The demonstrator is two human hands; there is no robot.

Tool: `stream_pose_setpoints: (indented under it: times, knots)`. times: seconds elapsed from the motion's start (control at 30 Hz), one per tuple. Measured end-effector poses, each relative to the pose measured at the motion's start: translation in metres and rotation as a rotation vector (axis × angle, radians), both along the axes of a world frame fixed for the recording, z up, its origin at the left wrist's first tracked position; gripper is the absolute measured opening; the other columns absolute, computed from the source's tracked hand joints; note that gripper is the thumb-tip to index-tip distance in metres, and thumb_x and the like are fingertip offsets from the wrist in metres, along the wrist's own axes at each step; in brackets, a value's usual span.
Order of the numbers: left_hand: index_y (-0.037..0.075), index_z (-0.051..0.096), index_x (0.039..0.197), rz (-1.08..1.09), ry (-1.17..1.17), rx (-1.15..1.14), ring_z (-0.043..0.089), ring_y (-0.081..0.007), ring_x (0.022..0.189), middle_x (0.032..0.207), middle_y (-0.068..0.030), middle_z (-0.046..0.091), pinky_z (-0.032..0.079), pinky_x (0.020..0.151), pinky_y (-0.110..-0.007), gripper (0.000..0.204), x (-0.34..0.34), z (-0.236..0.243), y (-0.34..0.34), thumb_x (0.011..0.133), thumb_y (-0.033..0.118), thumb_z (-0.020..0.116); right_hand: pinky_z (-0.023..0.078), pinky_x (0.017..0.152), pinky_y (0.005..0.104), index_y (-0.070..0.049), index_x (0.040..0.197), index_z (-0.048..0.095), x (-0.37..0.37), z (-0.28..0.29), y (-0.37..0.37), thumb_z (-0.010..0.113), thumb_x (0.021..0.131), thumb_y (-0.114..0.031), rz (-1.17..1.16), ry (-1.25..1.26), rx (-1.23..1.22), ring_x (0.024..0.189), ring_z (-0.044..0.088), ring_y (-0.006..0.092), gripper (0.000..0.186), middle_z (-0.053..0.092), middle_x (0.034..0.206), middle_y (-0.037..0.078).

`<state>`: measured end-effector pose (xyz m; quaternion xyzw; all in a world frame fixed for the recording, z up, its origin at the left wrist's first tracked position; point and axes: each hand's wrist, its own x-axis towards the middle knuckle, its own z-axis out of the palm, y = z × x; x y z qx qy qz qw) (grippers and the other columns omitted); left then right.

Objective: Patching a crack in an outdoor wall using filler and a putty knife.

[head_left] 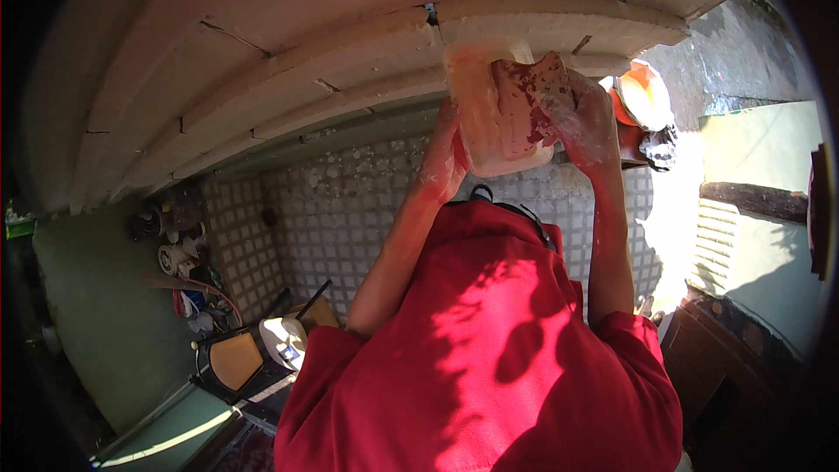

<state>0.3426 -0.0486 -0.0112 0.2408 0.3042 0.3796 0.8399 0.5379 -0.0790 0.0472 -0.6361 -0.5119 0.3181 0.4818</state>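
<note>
My left hand grips the left side of a translucent plastic tub, holding it up near the pale wall. Whitish, orange-tinted smears show on the tub's inside. My right hand, dusted with white, is closed on a thin, curled reddish-brown sheet with pale residue on it. The sheet lies over the right part of the tub and hides some of its inside. Whether it is sandpaper or a flexible spreader, I cannot tell.
The cream wall has ridges and dark cracks. An orange bucket stands at the right beside a crumpled bag. White spots dot the tiled floor. A chair and assorted clutter stand at the left.
</note>
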Motion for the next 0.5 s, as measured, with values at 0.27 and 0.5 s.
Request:
stream_pose_setpoints:
  times: [0.27, 0.5]
  knots:
    - [0.018, 0.028, 0.143, -0.019, -0.020, 0.055, 0.043, -0.0148, 0.128, 0.140, -0.0011, 0.041, 0.039, 0.104, -0.035, 0.054, 0.003, -0.003, 0.001, 0.098, 0.041, 0.046, 0.049, 0.065, 0.0358, 0.008, 0.096, 0.061, -0.019, -0.023, 0.003, 0.061, 0.076, -0.022, 0.041, 0.053, 0.033, 0.065, 0.062, 0.0229, 0.036, 0.064, 0.074, 0.019]
    - [0.014, 0.031, 0.144, -0.014, 0.048, 0.021, 0.044, -0.0180, 0.128, 0.142, -0.0038, 0.042, 0.039, 0.106, -0.038, 0.053, 0.003, -0.005, -0.001, 0.099, 0.040, 0.042, 0.052, 0.064, 0.0283, 0.007, 0.100, 0.062, -0.021, -0.046, 0.007, 0.060, 0.080, -0.013, 0.168, 0.349, -0.004, 0.068, 0.062, 0.0117, 0.028, 0.067, 0.078, 0.011]
